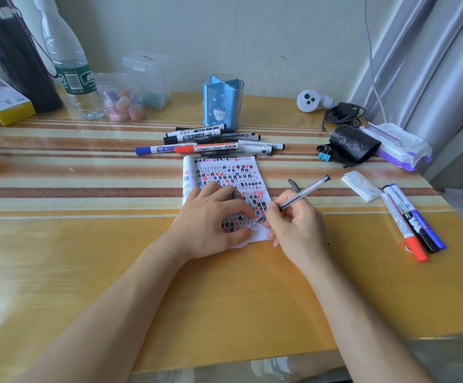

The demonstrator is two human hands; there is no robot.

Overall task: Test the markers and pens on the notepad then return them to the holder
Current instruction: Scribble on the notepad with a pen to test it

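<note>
A small notepad (pixel 226 172), covered in black, red and blue hash marks, lies at the table's centre. My left hand (pixel 211 219) presses flat on its lower part, with something dark under the fingers. My right hand (pixel 293 225) grips a clear gel pen (pixel 305 192), its tip touching the page's lower right. A pen cap (pixel 293 185) lies just right of the pad. A pile of markers and pens (pixel 211 142) sits behind the pad. The blue holder (pixel 222 102) stands empty behind the pile. Three markers (pixel 409 219) lie side by side at the right.
At the back left stand a dark flask (pixel 14 56), a water bottle (pixel 70 64), a yellow box (pixel 3 100) and clear containers (pixel 147 78). At the right are a white device (pixel 311 100), a cable, a black roll (pixel 353 142), binder clips (pixel 324 154), wipes (pixel 398 145) and folded paper (pixel 361 185).
</note>
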